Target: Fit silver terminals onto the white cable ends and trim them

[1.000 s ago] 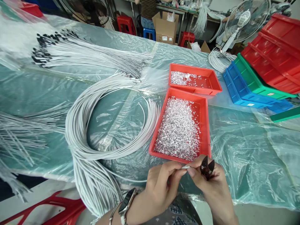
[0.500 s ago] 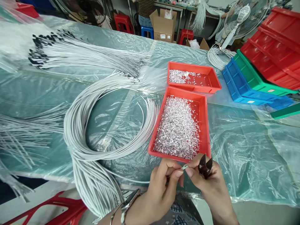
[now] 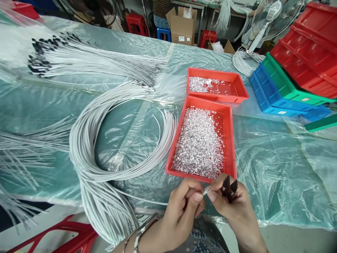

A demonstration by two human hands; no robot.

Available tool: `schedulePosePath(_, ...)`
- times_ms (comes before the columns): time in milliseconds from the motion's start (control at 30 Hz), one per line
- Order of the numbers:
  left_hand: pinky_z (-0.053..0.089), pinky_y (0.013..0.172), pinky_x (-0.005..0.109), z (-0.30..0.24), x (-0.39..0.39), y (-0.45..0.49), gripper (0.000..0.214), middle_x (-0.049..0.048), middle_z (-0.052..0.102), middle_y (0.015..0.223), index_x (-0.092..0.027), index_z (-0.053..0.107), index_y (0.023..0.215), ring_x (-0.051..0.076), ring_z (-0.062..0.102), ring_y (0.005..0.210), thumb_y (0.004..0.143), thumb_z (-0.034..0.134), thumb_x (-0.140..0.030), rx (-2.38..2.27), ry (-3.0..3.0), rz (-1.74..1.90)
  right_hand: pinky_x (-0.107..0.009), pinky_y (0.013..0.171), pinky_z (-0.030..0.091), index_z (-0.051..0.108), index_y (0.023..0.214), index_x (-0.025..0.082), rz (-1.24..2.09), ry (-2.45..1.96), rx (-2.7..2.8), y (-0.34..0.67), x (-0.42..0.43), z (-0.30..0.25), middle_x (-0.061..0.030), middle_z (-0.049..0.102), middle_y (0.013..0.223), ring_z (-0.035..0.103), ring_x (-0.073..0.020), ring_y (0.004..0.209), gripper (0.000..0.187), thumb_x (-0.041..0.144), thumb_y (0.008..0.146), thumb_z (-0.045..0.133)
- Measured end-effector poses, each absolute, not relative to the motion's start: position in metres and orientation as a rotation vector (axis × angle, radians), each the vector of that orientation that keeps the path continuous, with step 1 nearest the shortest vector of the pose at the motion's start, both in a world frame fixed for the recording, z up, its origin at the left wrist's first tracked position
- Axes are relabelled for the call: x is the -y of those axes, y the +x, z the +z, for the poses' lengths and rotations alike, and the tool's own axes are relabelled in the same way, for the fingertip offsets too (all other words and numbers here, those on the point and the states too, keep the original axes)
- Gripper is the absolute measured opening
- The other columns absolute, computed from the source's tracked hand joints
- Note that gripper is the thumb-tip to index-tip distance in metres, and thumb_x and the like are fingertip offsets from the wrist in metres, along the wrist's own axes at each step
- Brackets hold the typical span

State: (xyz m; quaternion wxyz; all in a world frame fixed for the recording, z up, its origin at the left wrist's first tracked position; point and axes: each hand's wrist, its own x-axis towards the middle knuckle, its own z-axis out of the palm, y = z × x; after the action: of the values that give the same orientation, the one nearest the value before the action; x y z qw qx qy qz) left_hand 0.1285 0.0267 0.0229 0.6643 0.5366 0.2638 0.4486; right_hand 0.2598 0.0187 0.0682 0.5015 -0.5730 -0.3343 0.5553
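Note:
Below the near red tray (image 3: pixel 235 154), my left hand (image 3: pixel 180 211) is closed in a pinch on the end of a white cable (image 3: pixel 150 201), whose length runs off to the left. A small pale tip pokes out past the thumb. My right hand (image 3: pixel 234 211) meets it there, thumb and forefinger pinched at the tip; any small piece between them is too tiny to make out. Tucked in the same hand is a pair of dark cutting pliers (image 3: pixel 228 189), jaws pointing up and apart, handles hidden in the palm. Small shiny metal pieces (image 3: pixel 198 144) fill much of the tray.
Left of the tray lies a large coil of white cables (image 3: pixel 84 137). Behind it are cables with black ends (image 3: pixel 105 61). A second red tray (image 3: pixel 239 89) holds fewer metal pieces. Stacked bins (image 3: pixel 302 59) and a fan (image 3: pixel 273 17) stand at the right. Clear plastic sheeting covers the table (image 3: pixel 276 168).
Both hands stay together at the cable tip, with only slight finger movement. The whole view has shifted a little; the trays and coils lie as before.

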Motion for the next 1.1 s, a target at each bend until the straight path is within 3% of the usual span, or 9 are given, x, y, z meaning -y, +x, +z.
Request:
schedulePosePath(233,0.022,0.044,0.018,0.029,-0.027,0.117,0.015,-0.0066,0.033,0.060,-0.020,0.042,0.094,0.006,0.024,0.048,0.101,0.033,-0.031,-0.549,1.141,1.021,-0.019,0.045,0.030,0.060,0.068,0.021,1.145,-1.525,1.068,0.274,-0.028,0.050,0.0068,0.040,0.054,0.032,-0.0092,0.049,0.011,0.026,0.078,0.063)
schedulePosePath(433,0.021,0.043,0.014,0.034,-0.031,0.115,0.018,-0.0077,0.030,0.057,-0.021,0.047,0.094,0.005,0.023,0.047,0.101,0.035,-0.033,-0.417,0.898,0.982,-0.022,0.051,0.033,0.063,0.082,0.018,0.722,-1.725,1.331,0.296,-0.053,0.018,0.0036,0.050,0.062,0.039,-0.0111,0.052,0.019,0.034,0.086,0.055)
schedulePosePath(500,0.022,0.044,0.014,0.033,-0.032,0.116,0.018,-0.0075,0.032,0.057,-0.020,0.047,0.094,0.004,0.023,0.047,0.100,0.036,-0.032,-0.403,0.897,0.989,-0.024,0.053,0.032,0.061,0.076,0.017,0.653,-1.760,1.329,0.301,-0.057,0.009,0.0034,0.049,0.061,0.038,-0.0115,0.053,0.022,0.035,0.086,0.056)
schedulePosePath(600,0.023,0.044,0.013,0.029,-0.031,0.115,0.016,-0.0077,0.032,0.056,-0.021,0.048,0.094,0.004,0.023,0.046,0.100,0.038,-0.032,-0.411,0.884,1.020,-0.025,0.051,0.027,0.052,0.061,0.018,0.560,-1.810,1.313,0.305,-0.058,0.001,0.0049,0.040,0.054,0.034,-0.0113,0.050,0.032,0.038,0.085,0.058)
schedulePosePath(767,0.022,0.043,0.013,0.027,-0.033,0.085,0.018,-0.0084,0.027,0.055,-0.023,0.052,0.097,0.005,0.021,0.045,0.100,0.036,-0.031,-0.541,0.829,1.223,-0.025,0.055,0.036,0.060,0.081,0.017,0.484,-1.842,1.257,0.310,-0.057,-0.004,0.0011,0.056,0.066,0.046,-0.0134,0.055,0.027,0.044,0.082,0.062)
schedulePosePath(933,0.019,0.041,0.014,0.024,-0.029,0.038,0.019,-0.0092,0.025,0.053,-0.020,0.056,0.087,0.004,0.014,0.042,0.097,0.045,-0.031,-0.759,0.605,1.559,-0.025,0.054,0.034,0.054,0.062,0.018,0.463,-1.862,1.269,0.313,-0.061,-0.001,0.0027,0.048,0.057,0.042,-0.0133,0.053,0.035,0.048,0.077,0.064)
schedulePosePath(1100,0.015,0.035,0.014,0.012,-0.019,0.026,0.024,-0.0101,0.024,0.050,-0.018,0.051,0.077,0.004,0.010,0.037,0.092,0.052,-0.037,-0.768,0.560,1.501,-0.030,0.063,0.039,0.062,0.072,0.020,0.502,-2.021,1.217,0.309,-0.065,0.001,-0.0021,0.060,0.068,0.058,-0.0229,0.069,0.032,0.052,0.069,0.065)
